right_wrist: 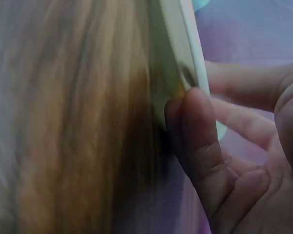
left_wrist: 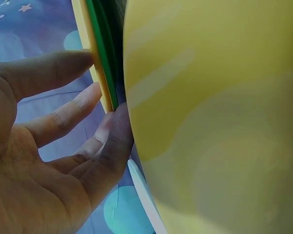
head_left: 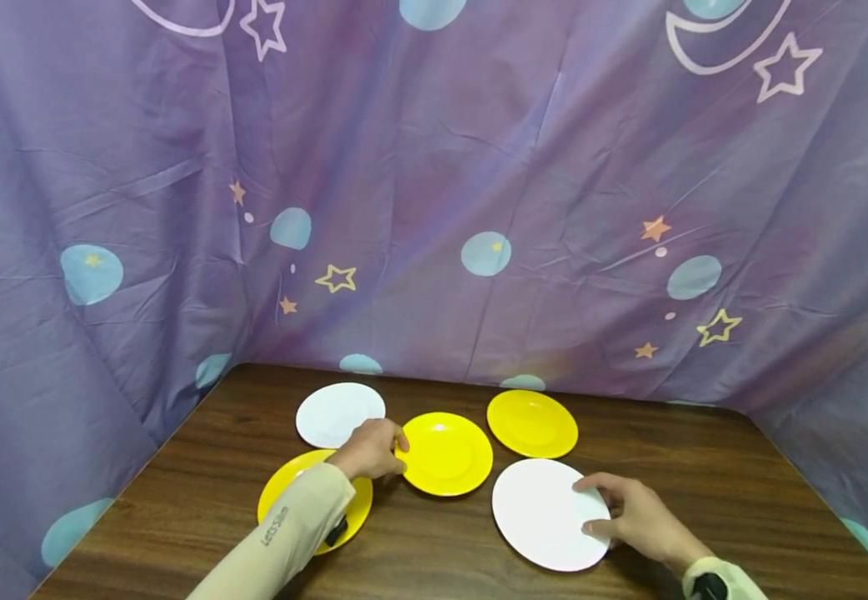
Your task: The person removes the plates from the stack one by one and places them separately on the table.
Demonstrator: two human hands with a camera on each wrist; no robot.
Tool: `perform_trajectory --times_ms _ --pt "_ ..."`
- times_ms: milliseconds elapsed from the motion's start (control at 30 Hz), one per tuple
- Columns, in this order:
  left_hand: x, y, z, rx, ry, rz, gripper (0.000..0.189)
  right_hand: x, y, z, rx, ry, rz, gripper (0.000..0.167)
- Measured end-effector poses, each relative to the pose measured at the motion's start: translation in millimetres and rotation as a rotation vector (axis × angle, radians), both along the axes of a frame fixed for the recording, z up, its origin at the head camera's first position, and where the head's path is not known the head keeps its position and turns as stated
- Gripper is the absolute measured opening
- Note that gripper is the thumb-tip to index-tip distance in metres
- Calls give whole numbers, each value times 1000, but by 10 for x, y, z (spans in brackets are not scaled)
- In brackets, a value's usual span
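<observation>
In the head view my left hand point(head_left: 370, 450) grips the left edge of the middle yellow plate point(head_left: 446, 454). The left wrist view shows that plate's rim point(left_wrist: 87, 33) between thumb and fingers, with a green surface beside the yellow. My right hand point(head_left: 638, 515) pinches the right edge of a white plate point(head_left: 542, 517) at the front right. In the right wrist view the white plate's rim point(right_wrist: 198, 53) sits between the thumb and the fingers. Under my left forearm lies another yellow plate point(head_left: 278, 487), partly hidden by the sleeve.
At the back left of the brown wooden table point(head_left: 419, 542) lies a second white plate point(head_left: 338, 411), close to my left hand. A third yellow plate point(head_left: 531, 423) rests at the back, behind the front white one. A purple curtain point(head_left: 404, 167) hangs around the table.
</observation>
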State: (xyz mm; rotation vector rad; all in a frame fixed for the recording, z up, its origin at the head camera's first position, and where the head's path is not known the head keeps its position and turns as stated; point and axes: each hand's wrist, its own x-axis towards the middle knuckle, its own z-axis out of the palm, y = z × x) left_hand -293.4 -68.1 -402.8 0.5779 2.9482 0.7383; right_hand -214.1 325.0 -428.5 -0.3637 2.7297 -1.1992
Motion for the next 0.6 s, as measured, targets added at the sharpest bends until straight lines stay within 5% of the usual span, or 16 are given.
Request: perform_trajectory --times_ms 600 --pt "-18 -8 -6 3 -6 4 24 -35 -42 110 200 -35 38 61"
